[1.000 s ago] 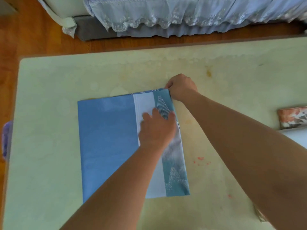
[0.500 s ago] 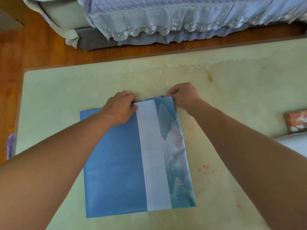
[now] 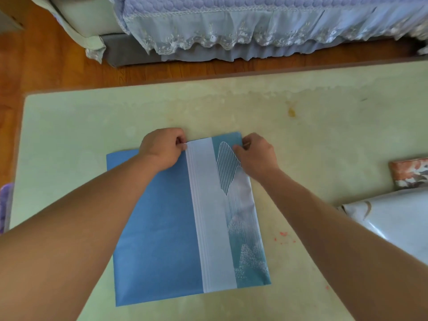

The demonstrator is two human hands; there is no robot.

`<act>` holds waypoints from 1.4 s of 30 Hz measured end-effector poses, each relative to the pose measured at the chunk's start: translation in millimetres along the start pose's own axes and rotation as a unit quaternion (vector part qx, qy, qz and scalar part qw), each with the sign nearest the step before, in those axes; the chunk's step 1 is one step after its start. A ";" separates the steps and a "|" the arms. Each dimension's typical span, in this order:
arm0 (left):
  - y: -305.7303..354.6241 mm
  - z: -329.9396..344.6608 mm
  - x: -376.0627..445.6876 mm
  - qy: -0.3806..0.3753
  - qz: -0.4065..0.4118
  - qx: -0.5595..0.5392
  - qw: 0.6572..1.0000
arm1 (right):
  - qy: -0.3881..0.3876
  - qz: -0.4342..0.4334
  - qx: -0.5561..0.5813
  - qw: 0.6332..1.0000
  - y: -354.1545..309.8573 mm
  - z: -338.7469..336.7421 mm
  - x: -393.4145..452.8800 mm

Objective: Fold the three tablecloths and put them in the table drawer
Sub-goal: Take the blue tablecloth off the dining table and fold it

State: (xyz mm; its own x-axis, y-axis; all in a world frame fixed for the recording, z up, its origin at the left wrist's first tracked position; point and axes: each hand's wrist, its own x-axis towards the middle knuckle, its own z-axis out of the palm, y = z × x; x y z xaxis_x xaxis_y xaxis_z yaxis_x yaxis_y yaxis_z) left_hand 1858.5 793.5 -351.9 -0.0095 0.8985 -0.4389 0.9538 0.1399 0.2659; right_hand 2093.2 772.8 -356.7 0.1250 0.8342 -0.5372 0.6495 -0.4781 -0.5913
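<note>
Tablecloth (image 3: 159, 239) flat on table (image 3: 69, 126); L hand (image 3: 162, 147) + R hand (image 3: 256, 155) both pinch far edge of folded flap.

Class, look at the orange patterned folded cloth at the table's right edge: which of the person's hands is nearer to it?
Right. The right hand pinches the blue tablecloth's far right corner, toward the orange patterned cloth; the left hand grips farther left.

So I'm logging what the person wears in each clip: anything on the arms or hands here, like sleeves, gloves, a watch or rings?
Nothing worn shows. Both forearms are bare as far as the picture's edge, with no sleeve in view. The left hand and the right hand have no gloves, and neither wrist carries a watch or band. No ring can be made out, though the curled fingers are partly hidden.
</note>
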 end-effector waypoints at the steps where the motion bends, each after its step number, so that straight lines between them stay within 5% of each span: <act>1: -0.4 -0.2 -0.4 0.001 -0.002 -0.010 1.000 | 0.023 -0.001 -0.020 1.000 5.1 4.5 -8.4; 9: -8.6 -12.4 9.3 -0.045 -0.002 -0.050 0.998 | 0.134 -0.006 0.005 0.991 7.2 36.1 -32.3; 14: -15.5 9.5 -0.6 0.037 0.041 -0.037 0.998 | 0.086 0.090 0.040 0.991 0.3 33.7 -21.2; 18: -10.5 31.9 -21.8 0.159 0.075 0.094 0.980 | 0.060 0.096 0.030 0.993 1.4 25.6 -13.0; 21: -6.2 54.0 -65.4 0.176 -0.007 0.050 0.983 | 0.085 0.101 0.074 0.989 3.0 26.1 -17.9; 28: -75.0 92.0 -180.1 0.077 -0.252 -0.028 0.964 | 0.104 0.063 0.142 0.982 -1.5 36.8 -30.7; 31: -100.9 95.3 -197.7 0.054 -0.224 0.001 0.973 | 0.096 0.010 0.107 0.990 -8.4 43.0 -36.3; 42: -97.2 100.2 -184.1 0.116 -0.160 0.043 0.979 | 0.106 0.053 -0.017 0.993 -4.3 36.9 -30.7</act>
State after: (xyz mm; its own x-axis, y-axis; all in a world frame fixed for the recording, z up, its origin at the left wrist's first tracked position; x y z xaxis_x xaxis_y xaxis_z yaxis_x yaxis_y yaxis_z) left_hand 1797.6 572.8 -383.0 -0.3695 0.8863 -0.2791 0.9129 0.4023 0.0689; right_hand 2058.9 739.1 -359.9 0.3475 0.8202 -0.4544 0.6479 -0.5603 -0.5160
